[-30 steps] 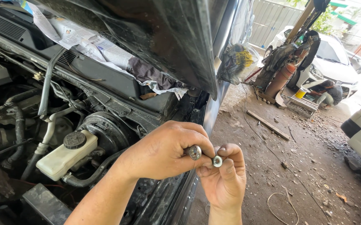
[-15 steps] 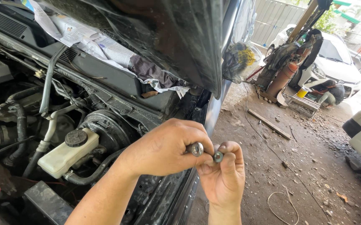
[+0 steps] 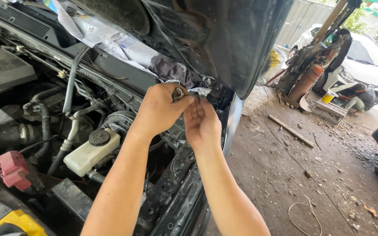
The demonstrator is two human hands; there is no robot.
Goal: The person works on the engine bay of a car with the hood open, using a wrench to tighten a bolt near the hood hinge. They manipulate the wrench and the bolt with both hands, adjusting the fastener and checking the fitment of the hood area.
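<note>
Both hands were raised at the hinge corner under the open hood (image 3: 224,39). Left hand (image 3: 160,109) was curled, pinching a small metal socket (image 3: 178,93) between thumb and fingers. Right hand (image 3: 202,122) was just beside it, fingertips pinched together (what they held was hidden). Printed newspaper sheets (image 3: 119,41) and a dark rag (image 3: 173,70) lay along the cowl just above. White brake fluid reservoir (image 3: 90,153) with black cap sat lower left; red clamp (image 3: 10,168) and yellow block (image 3: 20,223) farther left. Both forearms angled up from below.
</note>
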